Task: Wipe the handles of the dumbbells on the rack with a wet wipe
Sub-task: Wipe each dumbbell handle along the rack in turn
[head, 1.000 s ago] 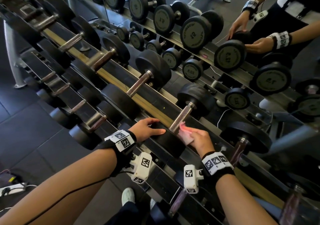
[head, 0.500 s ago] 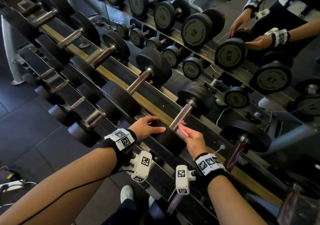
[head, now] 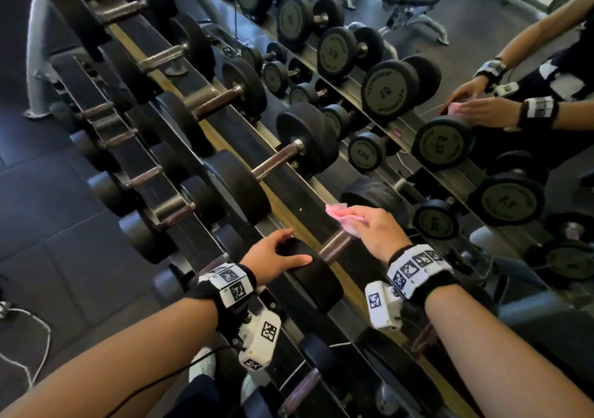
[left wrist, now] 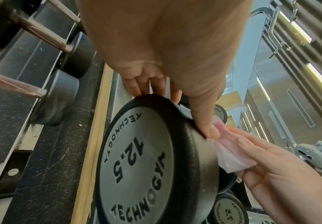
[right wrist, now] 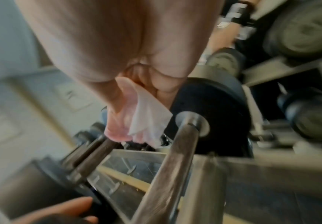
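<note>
The 12.5 dumbbell lies across the upper rack tier, its steel handle running up to the far head. My left hand grips the near head, fingers over its rim and thumb along the side. My right hand pinches a pink wet wipe just above the far half of the handle. In the right wrist view the wipe hangs beside the handle, not wrapped on it. The left wrist view shows the wipe behind my thumb.
More dumbbells line the upper tier to the left. Smaller ones sit on the lower tier. A mirror behind the rack reflects the weights and my arms. A cable lies on the dark floor mats.
My right hand has lifted the wipe off the near end of the handle and moved it up toward the far head. My left hand stays on the near head.
</note>
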### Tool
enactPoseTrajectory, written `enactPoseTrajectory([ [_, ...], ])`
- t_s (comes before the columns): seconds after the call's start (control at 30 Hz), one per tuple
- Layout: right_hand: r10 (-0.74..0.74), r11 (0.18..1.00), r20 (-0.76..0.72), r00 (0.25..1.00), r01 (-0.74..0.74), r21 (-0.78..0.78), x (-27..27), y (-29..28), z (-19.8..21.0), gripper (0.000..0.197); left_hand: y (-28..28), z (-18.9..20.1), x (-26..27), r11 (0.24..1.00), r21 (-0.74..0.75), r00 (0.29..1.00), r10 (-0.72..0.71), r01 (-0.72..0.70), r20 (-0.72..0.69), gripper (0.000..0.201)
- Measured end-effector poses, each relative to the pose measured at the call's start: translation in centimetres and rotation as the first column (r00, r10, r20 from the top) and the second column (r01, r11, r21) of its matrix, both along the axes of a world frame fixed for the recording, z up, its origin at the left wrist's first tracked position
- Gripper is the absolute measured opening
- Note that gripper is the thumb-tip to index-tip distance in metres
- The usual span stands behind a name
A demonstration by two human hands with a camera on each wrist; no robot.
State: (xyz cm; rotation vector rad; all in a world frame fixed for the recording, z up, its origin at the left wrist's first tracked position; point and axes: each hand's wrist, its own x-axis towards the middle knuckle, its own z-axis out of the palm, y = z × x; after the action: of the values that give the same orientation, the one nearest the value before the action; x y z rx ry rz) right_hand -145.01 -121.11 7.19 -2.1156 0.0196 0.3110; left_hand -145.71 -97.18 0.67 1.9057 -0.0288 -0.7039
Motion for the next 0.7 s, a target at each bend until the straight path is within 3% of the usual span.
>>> enactPoseTrajectory([
  [0.1, 0.106, 0.963, 0.079, 0.991, -0.082, -0.257, 2.5, 0.1, -0.3, 0.032, 0.1, -0.1, 0.2, 1.0, 0.01, 1.0, 0.005, -0.005, -0.012, 0.083],
  [0.17, 0.176, 0.909, 0.054, 0.983, -0.141, -0.391, 3.8, 0.1, -0.9, 0.033, 0.2, -0.3, 0.3, 1.0, -0.006, 0.999, 0.018, -0.018, -0.028, 0.085],
  [0.3, 0.229, 0.86, -0.104, 0.968, -0.251, -0.445, 4.8, 0.1, -2.6, 0.029, 0.1, -0.4, 0.1, 0.999, -0.02, 0.999, 0.038, -0.039, -0.033, 0.089],
  [0.43, 0.419, 0.621, -0.21, 0.883, -0.448, -0.644, 5.3, 0.2, -3.7, 0.034, 0.2, -0.4, 0.0, 0.999, -0.018, 0.999, 0.034, -0.034, -0.033, 0.087],
  [0.47, 0.441, 0.606, -0.196, 0.876, -0.452, -0.654, 5.3, 0.1, -3.7, 0.035, 0.2, -0.4, 0.0, 1.0, -0.014, 0.999, 0.026, -0.027, -0.03, 0.087],
  [0.57, 0.438, 0.699, 0.047, 0.898, -0.307, -0.646, 5.5, -0.1, -3.0, 0.033, 0.3, -0.4, 0.1, 1.0, -0.009, 0.999, 0.018, -0.018, -0.032, 0.085],
  [0.63, 0.522, 0.655, 0.104, 0.847, -0.32, -0.684, 5.6, 0.1, -2.4, 0.035, 0.3, -0.5, 0.1, 1.0, -0.011, 0.999, 0.021, -0.022, -0.035, 0.085],
  [0.7, 0.623, 0.568, -0.006, 0.783, -0.457, -0.685, 5.7, 0.1, -2.4, 0.037, 0.2, -0.5, 0.0, 1.0, -0.009, 0.999, 0.021, -0.021, -0.033, 0.084],
])
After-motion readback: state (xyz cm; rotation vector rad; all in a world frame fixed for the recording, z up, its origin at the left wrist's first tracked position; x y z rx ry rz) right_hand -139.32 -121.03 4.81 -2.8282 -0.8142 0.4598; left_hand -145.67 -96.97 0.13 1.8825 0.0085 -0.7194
